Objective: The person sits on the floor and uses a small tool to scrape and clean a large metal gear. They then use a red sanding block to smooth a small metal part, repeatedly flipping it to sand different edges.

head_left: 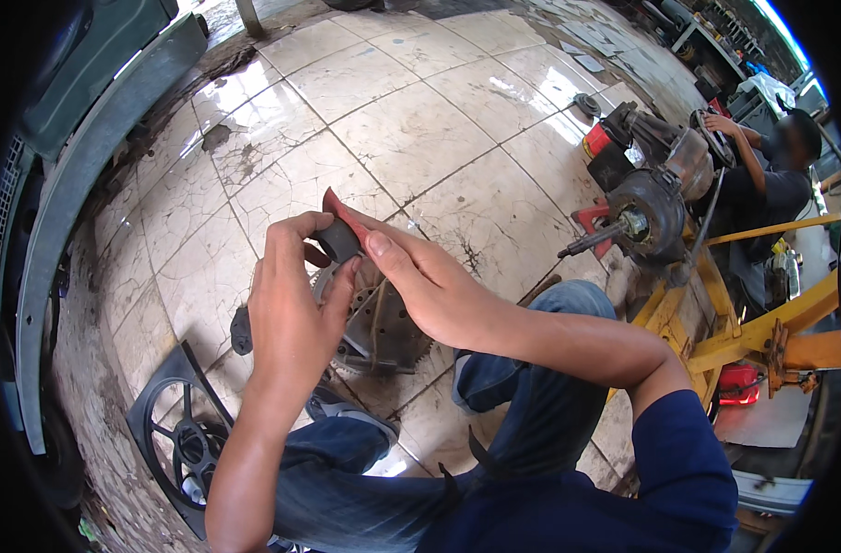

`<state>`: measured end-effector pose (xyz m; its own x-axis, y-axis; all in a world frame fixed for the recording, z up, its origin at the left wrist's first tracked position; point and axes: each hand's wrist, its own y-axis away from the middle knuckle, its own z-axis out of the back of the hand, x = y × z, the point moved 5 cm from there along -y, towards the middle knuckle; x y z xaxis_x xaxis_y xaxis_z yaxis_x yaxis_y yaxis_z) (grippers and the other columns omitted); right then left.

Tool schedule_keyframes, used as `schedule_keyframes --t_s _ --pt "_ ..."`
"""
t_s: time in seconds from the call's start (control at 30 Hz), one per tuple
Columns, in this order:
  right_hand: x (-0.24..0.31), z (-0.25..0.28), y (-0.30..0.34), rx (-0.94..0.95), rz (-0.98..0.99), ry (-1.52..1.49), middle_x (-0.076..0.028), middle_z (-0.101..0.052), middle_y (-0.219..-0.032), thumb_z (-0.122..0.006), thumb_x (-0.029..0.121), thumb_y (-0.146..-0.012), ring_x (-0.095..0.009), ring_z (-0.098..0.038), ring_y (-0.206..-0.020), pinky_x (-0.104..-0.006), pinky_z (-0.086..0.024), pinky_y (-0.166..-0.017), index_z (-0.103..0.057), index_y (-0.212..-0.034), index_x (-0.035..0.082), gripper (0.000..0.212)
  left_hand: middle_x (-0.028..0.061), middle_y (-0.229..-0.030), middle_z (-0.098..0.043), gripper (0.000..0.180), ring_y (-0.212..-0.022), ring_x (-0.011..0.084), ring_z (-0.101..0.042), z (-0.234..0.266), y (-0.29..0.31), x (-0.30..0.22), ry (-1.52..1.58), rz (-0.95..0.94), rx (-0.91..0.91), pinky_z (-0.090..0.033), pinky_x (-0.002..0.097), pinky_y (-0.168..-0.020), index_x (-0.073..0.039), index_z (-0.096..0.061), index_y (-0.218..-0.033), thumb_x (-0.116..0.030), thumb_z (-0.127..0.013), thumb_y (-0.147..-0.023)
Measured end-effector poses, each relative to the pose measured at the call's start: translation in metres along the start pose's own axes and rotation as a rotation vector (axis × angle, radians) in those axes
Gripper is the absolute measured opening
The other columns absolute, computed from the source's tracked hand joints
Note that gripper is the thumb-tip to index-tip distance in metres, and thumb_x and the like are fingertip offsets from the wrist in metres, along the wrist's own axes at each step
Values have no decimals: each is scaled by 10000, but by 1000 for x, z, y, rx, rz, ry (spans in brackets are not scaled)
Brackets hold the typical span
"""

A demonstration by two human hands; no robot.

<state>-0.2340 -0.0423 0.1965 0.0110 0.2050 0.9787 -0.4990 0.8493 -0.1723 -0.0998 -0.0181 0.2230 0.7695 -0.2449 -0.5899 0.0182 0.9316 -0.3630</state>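
Observation:
Between the fingers and thumb of my left hand [292, 295] sits a short dark hollow cylinder [338, 241], like a bushing. My right hand [430, 286] grips a piece of red sandpaper [345, 216] with its thumb on top, and the paper lies against the cylinder's side. Both hands are closed and close together in front of my knees. Just below them on the floor is a round metal disc [388, 336] with a toothed rim and holes, like a flywheel, partly covered by my hands.
A black spoked frame [167, 405] stands at lower left, near a small dark part [242, 330]. At right a greasy mechanical assembly [651, 217] with a protruding shaft rests by a yellow metal stand [715, 323]. A co-worker [775, 175] handles a round part there. Vehicle bodywork [107, 101] lines the left.

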Motion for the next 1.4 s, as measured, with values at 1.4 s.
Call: schedule_keyframes --t_s 1.4 --pt "20 0 -1 -32 387 705 -230 -432 -1413 -435 249 -1002 -381 -428 -1301 -486 -326 -1082 -397 -1395 -38 489 119 -1085 -593 391 -890 194 -615 -3 -2 14 616 127 -30 -490 333 -838 3 -485 -1197 -30 -675 -856"
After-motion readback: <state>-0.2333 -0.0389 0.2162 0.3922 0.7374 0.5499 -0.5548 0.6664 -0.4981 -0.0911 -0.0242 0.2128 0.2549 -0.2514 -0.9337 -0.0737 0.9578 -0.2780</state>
